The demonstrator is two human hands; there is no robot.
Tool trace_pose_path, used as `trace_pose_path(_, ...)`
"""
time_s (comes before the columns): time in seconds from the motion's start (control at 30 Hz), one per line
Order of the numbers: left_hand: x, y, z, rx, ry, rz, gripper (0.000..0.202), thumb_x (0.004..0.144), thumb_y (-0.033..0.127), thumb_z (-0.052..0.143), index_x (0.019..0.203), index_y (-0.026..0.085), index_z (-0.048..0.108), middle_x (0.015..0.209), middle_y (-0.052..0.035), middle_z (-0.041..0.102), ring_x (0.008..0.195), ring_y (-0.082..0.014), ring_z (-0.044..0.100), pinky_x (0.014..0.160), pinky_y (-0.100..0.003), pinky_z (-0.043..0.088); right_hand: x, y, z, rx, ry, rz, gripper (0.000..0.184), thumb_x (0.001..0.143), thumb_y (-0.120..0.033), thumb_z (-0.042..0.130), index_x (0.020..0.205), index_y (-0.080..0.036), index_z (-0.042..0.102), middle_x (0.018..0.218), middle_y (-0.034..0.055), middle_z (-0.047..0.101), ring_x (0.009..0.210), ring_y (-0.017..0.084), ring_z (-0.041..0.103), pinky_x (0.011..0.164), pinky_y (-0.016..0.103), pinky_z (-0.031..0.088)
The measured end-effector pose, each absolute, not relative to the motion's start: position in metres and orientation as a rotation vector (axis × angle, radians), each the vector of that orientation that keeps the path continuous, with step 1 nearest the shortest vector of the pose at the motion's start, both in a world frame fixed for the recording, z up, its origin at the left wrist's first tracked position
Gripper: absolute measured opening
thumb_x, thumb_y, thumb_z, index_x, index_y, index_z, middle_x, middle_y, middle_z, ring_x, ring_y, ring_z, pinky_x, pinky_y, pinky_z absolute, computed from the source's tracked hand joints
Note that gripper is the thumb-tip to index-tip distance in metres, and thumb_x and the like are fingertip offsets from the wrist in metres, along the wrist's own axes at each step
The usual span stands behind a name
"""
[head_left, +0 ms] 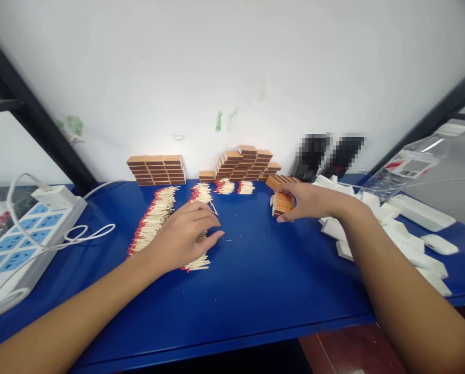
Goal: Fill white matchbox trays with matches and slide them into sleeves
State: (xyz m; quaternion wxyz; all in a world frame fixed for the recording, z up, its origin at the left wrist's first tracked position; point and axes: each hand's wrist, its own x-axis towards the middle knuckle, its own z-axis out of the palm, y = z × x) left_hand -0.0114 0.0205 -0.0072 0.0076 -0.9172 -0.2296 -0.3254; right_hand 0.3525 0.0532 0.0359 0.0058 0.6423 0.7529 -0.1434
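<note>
My right hand point(306, 201) grips an orange matchbox point(283, 203) between thumb and fingers, just in front of a row of other matchboxes point(285, 179). My left hand point(189, 231) hovers over or rests on loose matches point(196, 264), which it partly covers. Its fingers are loosely bent, with the thumb apart and nothing visible between them. Left of it runs a long band of red-tipped matches point(152, 221). Beyond the fingers lie a further pile of matches point(201, 192) and two small bunches of matches point(224, 186), point(245, 187).
Stacked matchboxes point(156, 170) and a stepped matchbox pile point(244, 165) stand against the wall. White box pieces point(401, 241) lie at right, near a plastic bottle point(411, 158). A power strip point(26, 244) with cables occupies the left of the blue table point(248, 291).
</note>
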Motion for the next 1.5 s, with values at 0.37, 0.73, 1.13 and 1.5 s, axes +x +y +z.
trace_pose_path(0.37,-0.011,0.020,-0.007,-2.870,-0.704,-1.035,0.012,0.100,0.027,0.069,0.100,0.017,0.076,0.098,-0.0081,0.079,0.102,-0.0245,0.070,0.092,-0.041,0.062,0.322,0.047,0.040,1.827,2.777,-0.578,0.063,0.083,-0.062,0.071,0.136,-0.028,0.067,0.123,0.0076,0.078,0.107,0.033,0.072,0.091,0.042,0.054)
trace_pose_path(0.73,-0.011,0.020,-0.007,-2.869,-0.714,-1.000,0.012,0.100,0.027,0.068,0.099,0.018,0.075,0.098,-0.0081,0.079,0.102,-0.0248,0.070,0.092,-0.042,0.063,0.325,0.048,0.042,1.849,2.735,-0.442,0.061,0.086,-0.074,0.064,0.125,-0.027,0.069,0.106,0.0075,0.078,0.093,0.031,0.069,0.077,0.038,0.049)
trace_pose_path(1.13,-0.011,0.020,-0.006,-2.871,-0.711,-0.988,0.012,0.100,0.027,0.068,0.099,0.017,0.076,0.097,-0.0081,0.079,0.101,-0.0248,0.071,0.091,-0.042,0.063,0.351,0.054,0.035,1.978,2.507,-0.511,0.075,0.080,-0.082,0.065,0.131,-0.026,0.066,0.124,0.0134,0.075,0.110,0.036,0.070,0.090,0.045,0.055)
trace_pose_path(1.5,-0.012,0.020,-0.006,-2.869,-0.706,-0.984,0.011,0.100,0.027,0.069,0.099,0.019,0.076,0.097,-0.0079,0.079,0.101,-0.0251,0.071,0.091,-0.042,0.063,0.358,0.063,0.028,1.996,2.479,-0.377,0.050,0.093,-0.063,0.053,0.123,-0.025,0.069,0.110,0.0127,0.077,0.098,0.033,0.071,0.080,0.042,0.054)
